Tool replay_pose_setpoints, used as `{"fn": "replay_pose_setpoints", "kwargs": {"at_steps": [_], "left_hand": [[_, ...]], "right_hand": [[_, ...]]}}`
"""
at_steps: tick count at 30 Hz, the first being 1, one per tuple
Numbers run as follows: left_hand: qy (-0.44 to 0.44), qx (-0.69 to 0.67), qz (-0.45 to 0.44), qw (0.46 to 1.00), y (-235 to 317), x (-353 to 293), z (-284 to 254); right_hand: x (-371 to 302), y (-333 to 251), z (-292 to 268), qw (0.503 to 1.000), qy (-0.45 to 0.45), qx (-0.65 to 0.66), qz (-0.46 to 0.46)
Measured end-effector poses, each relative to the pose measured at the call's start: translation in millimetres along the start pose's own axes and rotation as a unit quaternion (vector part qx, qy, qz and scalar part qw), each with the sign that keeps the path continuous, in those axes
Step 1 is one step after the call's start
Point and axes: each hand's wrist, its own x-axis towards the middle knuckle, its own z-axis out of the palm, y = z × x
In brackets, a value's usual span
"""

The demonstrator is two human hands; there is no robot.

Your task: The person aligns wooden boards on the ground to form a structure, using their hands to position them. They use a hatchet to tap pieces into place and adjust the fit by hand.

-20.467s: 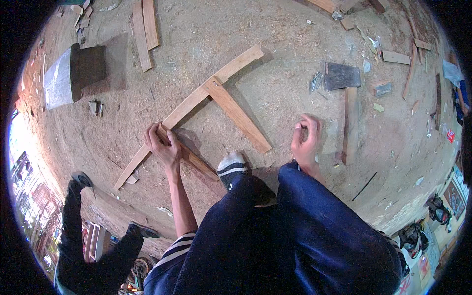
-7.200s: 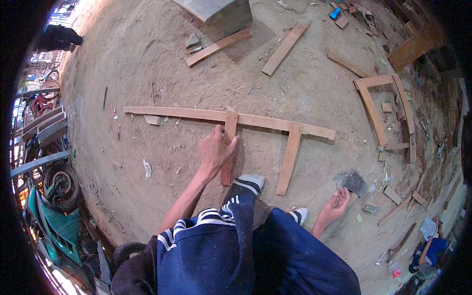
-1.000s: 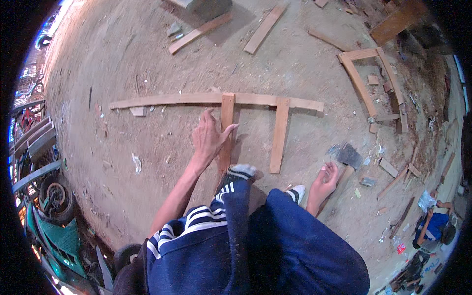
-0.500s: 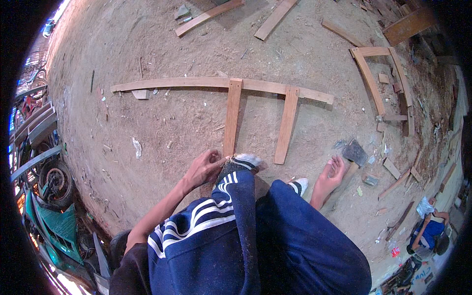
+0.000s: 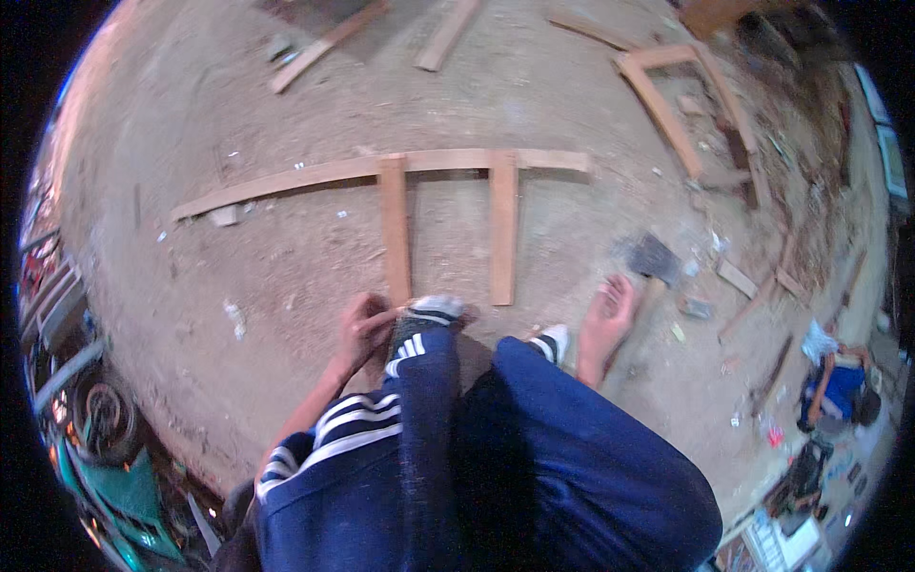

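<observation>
- The long bar (image 5: pixel 295 178) is laid on the ground, met by two short bars (image 5: pixel 395 229).
- The left one seems to be steadied; a still hand is needed.
- Whether it is gripped by the left hand (image 5: pixel 367 322) cannot be told; all is blurred.
- Nothing seems held by the right hand (image 5: pixel 610 310), loosely curled by a half-hidden dark tool (image 5: pixel 652 259).

- Two crosspieces (image 5: pixel 395 229) before me: bare wood, matt, smooth-looking.
- Long rail (image 5: pixel 315 175) beyond them: paler wood, unglossed.
- Ground (image 5: pixel 267 334) under me: rough, dusty, matt.
- My trousers (image 5: pixel 610 448): matt cloth; my left sock (image 5: pixel 437 307), knit-looking fabric.
- Dark tool head (image 5: pixel 653 259), right: dull, metal-looking.
- Green panel (image 5: pixel 124 496), near left: plastic-looking.
</observation>
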Motion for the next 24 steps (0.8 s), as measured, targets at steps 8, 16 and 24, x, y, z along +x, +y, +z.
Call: {"fn": "replay_pose_setpoints", "kwargs": {"at_steps": [8,16,24], "left_hand": [[0.131,0.048,-0.018,0.99,32.4,21.5,-34.5],[0.167,0.14,0.049,0.975,20.8,75.9,-81.0],[0.095,0.075,0.086,0.989,30.4,223.8,-89.0]], "right_hand": [[23.7,-8.2,-3.0,0.996,-0.006,-0.073,0.051],[85.8,12.8,-2.5,0.932,-0.026,-0.29,-0.217],[91.0,19.4,-5.8,0.929,-0.051,-0.302,-0.207]]}}
